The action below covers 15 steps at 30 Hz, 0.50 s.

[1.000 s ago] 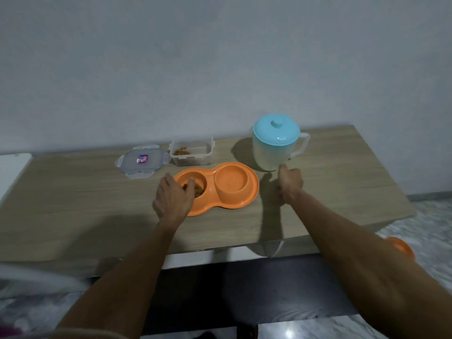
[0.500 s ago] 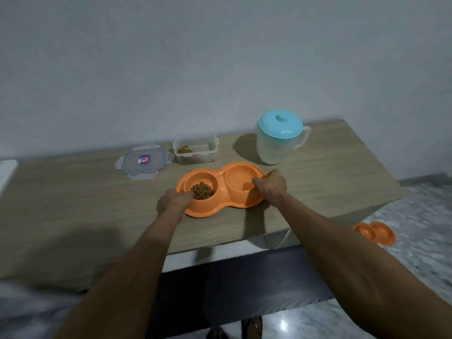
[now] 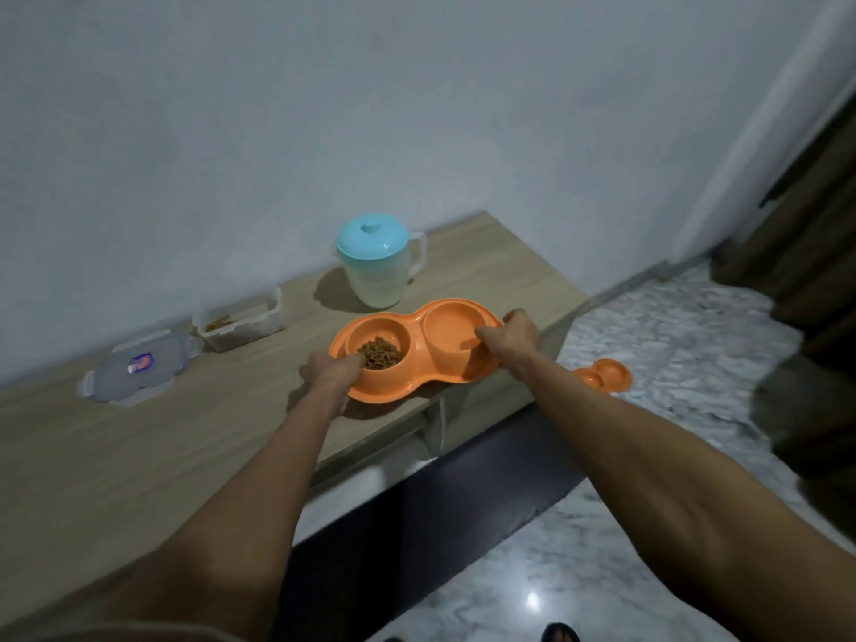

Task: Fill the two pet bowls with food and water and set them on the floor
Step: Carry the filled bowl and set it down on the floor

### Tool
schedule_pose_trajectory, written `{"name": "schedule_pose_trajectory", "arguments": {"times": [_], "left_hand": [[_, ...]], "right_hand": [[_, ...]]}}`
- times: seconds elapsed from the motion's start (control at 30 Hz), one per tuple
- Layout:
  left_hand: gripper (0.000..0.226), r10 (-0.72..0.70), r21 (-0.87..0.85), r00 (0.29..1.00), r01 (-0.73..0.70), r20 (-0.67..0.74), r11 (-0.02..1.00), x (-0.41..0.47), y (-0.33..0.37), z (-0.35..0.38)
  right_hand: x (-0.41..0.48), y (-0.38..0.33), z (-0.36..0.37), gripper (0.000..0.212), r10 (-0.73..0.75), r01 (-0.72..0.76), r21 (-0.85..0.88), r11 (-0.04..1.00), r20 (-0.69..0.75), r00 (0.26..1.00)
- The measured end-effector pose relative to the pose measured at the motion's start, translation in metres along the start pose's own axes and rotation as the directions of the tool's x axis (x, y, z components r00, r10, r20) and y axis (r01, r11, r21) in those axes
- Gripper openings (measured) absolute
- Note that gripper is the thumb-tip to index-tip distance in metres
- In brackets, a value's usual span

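Note:
An orange double pet bowl (image 3: 419, 373) hangs just above the wooden table's (image 3: 139, 456) front right part, casting a shadow under it. Its left cup holds brown kibble (image 3: 380, 353); its right cup looks smooth and I cannot tell whether it holds water. My left hand (image 3: 330, 369) grips the bowl's left rim and my right hand (image 3: 509, 335) grips the right rim. A clear jug with a light blue lid (image 3: 377, 266) stands behind the bowl near the wall.
A clear food box (image 3: 241, 319) with some kibble and its loose lid (image 3: 139, 366) lie at the back of the table. A second orange double bowl (image 3: 604, 375) sits on the marble floor (image 3: 671, 345) right of the table. A dark curtain hangs at far right.
Both hands went from beside the bowl to gripping its two ends, and the bowl has lifted and shifted right toward the table's edge. My view has swung right toward the floor.

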<state>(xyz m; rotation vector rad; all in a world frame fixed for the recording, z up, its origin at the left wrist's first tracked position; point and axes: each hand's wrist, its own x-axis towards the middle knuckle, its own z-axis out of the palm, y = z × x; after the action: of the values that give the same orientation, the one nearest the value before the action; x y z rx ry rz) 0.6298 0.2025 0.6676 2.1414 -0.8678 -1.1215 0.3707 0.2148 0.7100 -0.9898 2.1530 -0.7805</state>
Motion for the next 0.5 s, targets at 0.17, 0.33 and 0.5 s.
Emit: {"name": "schedule_pose_trajectory", "arguments": {"times": [0.17, 0.33, 0.5], "left_hand": [[0.060, 0.086, 0.046, 0.995, -0.089, 0.055, 0.995, -0.059, 0.046, 0.087], [0.060, 0.113, 0.061, 0.991, -0.117, 0.073, 0.991, -0.119, 0.085, 0.187], [0.056, 0.131, 0.055, 0.985, -0.138, 0.116, 0.989, -0.170, 0.117, 0.285]], "right_hand": [[0.039, 0.048, -0.094, 0.058, 0.044, -0.042, 0.030, 0.999, -0.072, 0.996], [0.087, 0.101, -0.190, 0.054, 0.070, -0.064, 0.058, 0.996, -0.108, 0.992], [0.131, 0.146, -0.278, 0.041, 0.082, -0.077, 0.047, 0.996, -0.141, 0.987]]}}
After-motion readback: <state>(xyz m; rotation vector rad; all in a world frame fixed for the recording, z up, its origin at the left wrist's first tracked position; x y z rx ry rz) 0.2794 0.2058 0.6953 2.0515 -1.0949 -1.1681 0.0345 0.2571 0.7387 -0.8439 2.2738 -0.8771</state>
